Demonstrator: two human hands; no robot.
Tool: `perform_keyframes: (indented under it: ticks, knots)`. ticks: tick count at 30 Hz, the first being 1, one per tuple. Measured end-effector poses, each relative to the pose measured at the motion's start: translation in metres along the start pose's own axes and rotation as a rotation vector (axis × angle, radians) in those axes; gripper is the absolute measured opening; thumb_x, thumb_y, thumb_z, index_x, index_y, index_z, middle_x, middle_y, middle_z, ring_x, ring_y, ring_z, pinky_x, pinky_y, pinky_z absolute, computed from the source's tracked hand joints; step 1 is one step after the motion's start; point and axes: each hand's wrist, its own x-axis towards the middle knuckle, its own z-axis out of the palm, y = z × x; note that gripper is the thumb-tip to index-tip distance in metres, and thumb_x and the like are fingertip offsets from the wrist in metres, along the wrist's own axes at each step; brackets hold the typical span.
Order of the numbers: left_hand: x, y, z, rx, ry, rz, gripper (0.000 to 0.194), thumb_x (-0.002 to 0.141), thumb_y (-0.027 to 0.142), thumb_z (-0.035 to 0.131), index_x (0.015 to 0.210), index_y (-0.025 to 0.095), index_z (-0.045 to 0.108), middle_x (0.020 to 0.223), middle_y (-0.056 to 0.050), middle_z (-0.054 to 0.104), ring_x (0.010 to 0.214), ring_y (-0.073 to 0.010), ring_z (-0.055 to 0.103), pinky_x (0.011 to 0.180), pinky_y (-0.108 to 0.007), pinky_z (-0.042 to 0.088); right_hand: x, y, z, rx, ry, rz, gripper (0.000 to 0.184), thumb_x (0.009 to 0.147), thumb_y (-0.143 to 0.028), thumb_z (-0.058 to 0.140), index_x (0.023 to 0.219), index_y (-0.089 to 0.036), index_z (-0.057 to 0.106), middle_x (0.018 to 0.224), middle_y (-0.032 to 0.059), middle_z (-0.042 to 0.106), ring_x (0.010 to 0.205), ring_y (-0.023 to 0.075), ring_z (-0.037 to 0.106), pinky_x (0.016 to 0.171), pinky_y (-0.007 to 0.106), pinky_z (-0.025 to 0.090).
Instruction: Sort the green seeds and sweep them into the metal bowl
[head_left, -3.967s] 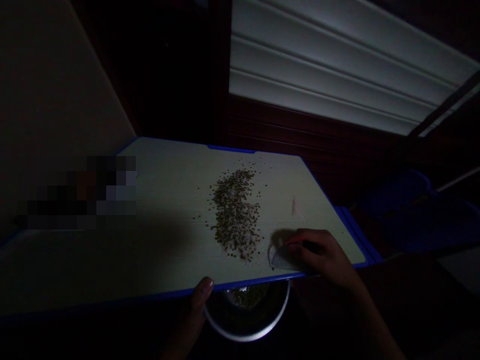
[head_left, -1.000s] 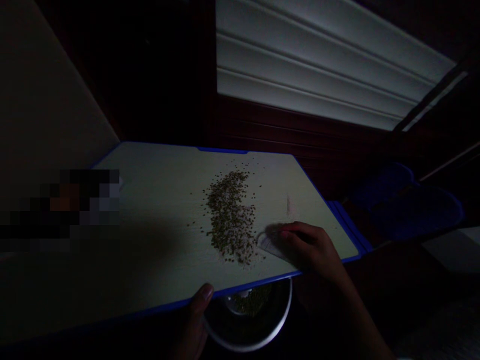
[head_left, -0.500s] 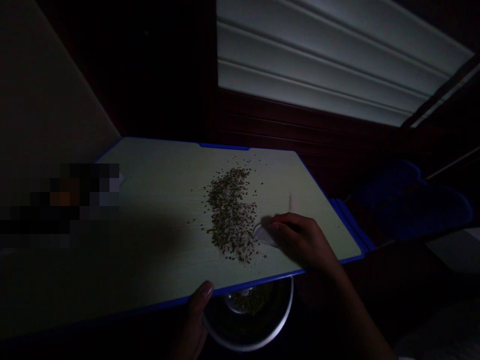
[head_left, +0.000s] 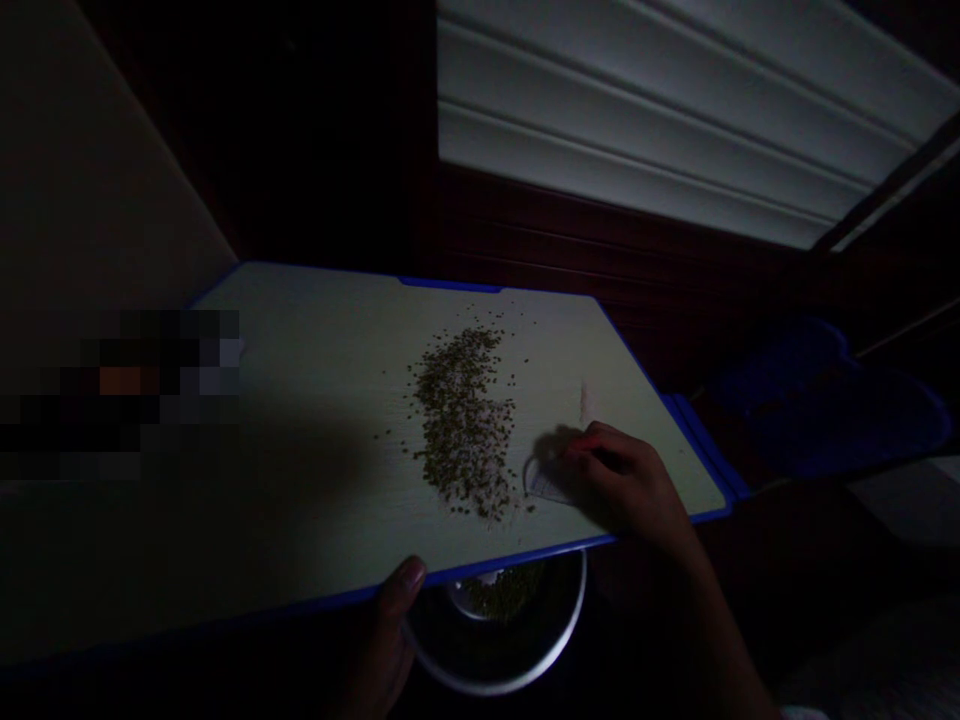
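A heap of small green-brown grains [head_left: 461, 425] lies in the middle of a pale tabletop with a blue rim [head_left: 315, 420]. My right hand [head_left: 626, 485] rests on the table just right of the heap, fingers closed on a small white scraper-like piece [head_left: 541, 482] whose edge touches the surface. My left hand [head_left: 390, 630] grips a round metal bowl [head_left: 499, 625] held under the table's front edge, thumb up against the rim. The bowl holds some of the same grains.
The room is very dark. A blurred patch [head_left: 135, 390] sits on the table's left side. Blue seat shapes [head_left: 825, 410] stand to the right of the table. White slatted panels [head_left: 675, 120] are behind it.
My right hand with the white piece shifted left toward the heap, then drew back slightly right and nearer the front edge. The left hand and bowl stayed in place.
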Motion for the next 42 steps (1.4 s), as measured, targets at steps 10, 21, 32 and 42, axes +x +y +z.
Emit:
perform_keyframes:
  ticks: [10,21,32,42]
  knots:
    - [0.003,-0.002,-0.005,-0.055,-0.012,-0.025,0.035,0.043,0.035,0.095,0.064,0.022,0.071,0.092,-0.008,0.083,0.129,-0.0448,0.059,0.111,-0.054,0.046,-0.003,-0.001,-0.003,0.020,-0.093,-0.047,0.012,0.087,-0.027,0.065,0.080,-0.024,0.075,0.077,0.0001,0.063,0.072,0.0148,0.056,0.066,0.030,0.042]
    - [0.000,-0.001,0.000,-0.030,-0.021,-0.017,0.031,0.041,0.032,0.094,0.060,0.021,0.072,0.094,-0.007,0.083,0.130,-0.0442,0.058,0.115,-0.052,0.042,-0.003,-0.009,-0.002,-0.003,-0.109,-0.054,0.014,0.086,-0.025,0.065,0.077,-0.020,0.074,0.075,0.0010,0.063,0.069,0.0149,0.056,0.063,0.027,0.040]
    - [-0.001,0.001,0.002,-0.024,-0.023,-0.008,0.033,0.039,0.038,0.095,0.057,0.022,0.072,0.077,-0.007,0.082,0.123,-0.0458,0.063,0.110,-0.055,0.046,-0.005,-0.003,-0.003,0.011,-0.146,-0.114,0.012,0.086,-0.020,0.064,0.078,-0.019,0.073,0.074,0.0005,0.060,0.070,0.0144,0.055,0.062,0.026,0.038]
    - [-0.003,0.002,0.005,-0.001,-0.004,0.014,0.041,0.035,0.045,0.096,0.056,0.022,0.071,0.090,-0.012,0.082,0.126,-0.0463,0.061,0.111,-0.053,0.046,-0.004,0.000,-0.003,0.003,-0.016,-0.055,0.011,0.084,-0.018,0.064,0.078,-0.021,0.073,0.075,-0.0008,0.061,0.071,0.0143,0.055,0.063,0.028,0.037]
